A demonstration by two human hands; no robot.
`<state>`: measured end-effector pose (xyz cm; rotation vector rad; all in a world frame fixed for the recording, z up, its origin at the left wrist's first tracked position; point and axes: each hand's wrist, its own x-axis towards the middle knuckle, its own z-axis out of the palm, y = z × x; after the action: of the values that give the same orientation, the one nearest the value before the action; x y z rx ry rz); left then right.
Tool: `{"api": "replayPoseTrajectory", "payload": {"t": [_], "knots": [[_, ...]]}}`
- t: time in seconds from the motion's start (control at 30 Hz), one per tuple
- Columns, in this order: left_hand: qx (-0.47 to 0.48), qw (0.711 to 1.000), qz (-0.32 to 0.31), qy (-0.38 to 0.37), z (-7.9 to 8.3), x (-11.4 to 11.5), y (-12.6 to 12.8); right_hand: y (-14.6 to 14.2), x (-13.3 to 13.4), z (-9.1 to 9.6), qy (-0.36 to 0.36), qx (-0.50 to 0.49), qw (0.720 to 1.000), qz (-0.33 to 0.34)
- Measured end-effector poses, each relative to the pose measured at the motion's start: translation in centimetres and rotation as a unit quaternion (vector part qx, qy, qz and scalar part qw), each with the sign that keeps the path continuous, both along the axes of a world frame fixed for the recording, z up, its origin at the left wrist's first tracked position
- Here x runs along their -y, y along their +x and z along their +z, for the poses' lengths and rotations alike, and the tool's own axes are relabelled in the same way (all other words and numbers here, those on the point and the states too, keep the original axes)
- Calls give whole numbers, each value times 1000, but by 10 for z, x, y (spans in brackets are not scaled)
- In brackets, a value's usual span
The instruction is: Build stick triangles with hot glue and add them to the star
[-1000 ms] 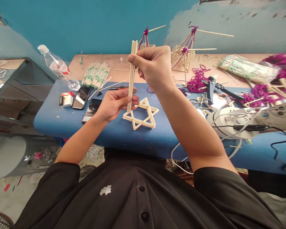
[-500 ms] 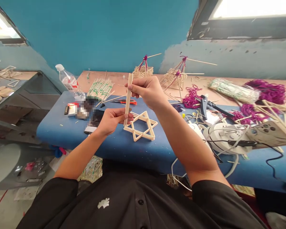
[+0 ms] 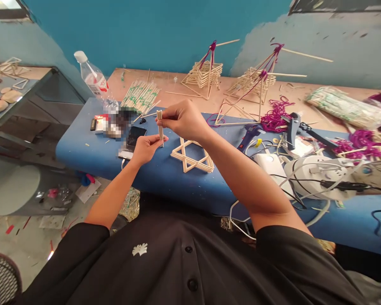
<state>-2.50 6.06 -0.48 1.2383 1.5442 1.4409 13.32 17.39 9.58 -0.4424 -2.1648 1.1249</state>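
A small bundle of thin wooden sticks [image 3: 161, 130] is held upright above the blue tabletop between both hands. My left hand [image 3: 145, 148] pinches its lower end, and my right hand [image 3: 184, 119] grips it near the top between thumb and fingers. Just to the right lies a star-shaped frame [image 3: 193, 157] built of stacked sticks, flat on the table; my right wrist hides part of its far side. A dark phone [image 3: 136, 137] lies behind my left hand.
Paper-wrapped sticks [image 3: 141, 96] and a plastic bottle [image 3: 95, 80] stand at the back left. Stick structures tied with purple cord [image 3: 212, 46] stand at the back. At right are a glue gun [image 3: 248, 136], purple string [image 3: 277, 114], cutters [image 3: 292, 131] and a cabled power strip [image 3: 317, 176].
Both hands have moved left with the stick bundle, away from the star frame. The bundle now appears shorter, tipped more end-on to me. The view has shifted downward.
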Motion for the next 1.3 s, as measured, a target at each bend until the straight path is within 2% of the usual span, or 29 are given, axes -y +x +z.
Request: {"api": "replayPoseTrajectory", "payload": {"t": [0.13, 0.4, 0.53, 0.77, 0.9, 1.0, 1.07, 1.17, 1.23, 1.3], "knots": [[-30, 999, -2, -11, -9, 3, -3, 0, 3, -4, 28, 22, 999, 4], [-64, 998, -10, -26, -5, -3, -2, -4, -13, -7, 38, 19, 999, -10], [-56, 998, -27, -27, 9, 4, 2, 5, -15, -2, 1, -11, 1000, -16], [3, 993, -103, -59, 47, 33, 19, 37, 5, 14, -71, -43, 996, -36], [32, 991, -112, -72, 54, 43, 28, 44, 11, 11, -109, -58, 991, -59], [38, 993, -85, -70, 49, 47, 28, 51, 15, 9, -146, -65, 984, -79], [-3, 997, -31, -65, 41, 47, 23, 62, 21, 9, -159, -74, 979, -101], [-178, 981, 60, -41, 25, 44, 14, 87, 37, 6, -158, -122, 968, -152], [-283, 954, 86, -40, 13, 41, 11, 108, 54, -3, -152, -169, 954, -196], [-330, 937, 99, -53, 3, 37, 10, 127, 73, -20, -155, -198, 931, -264]]}}
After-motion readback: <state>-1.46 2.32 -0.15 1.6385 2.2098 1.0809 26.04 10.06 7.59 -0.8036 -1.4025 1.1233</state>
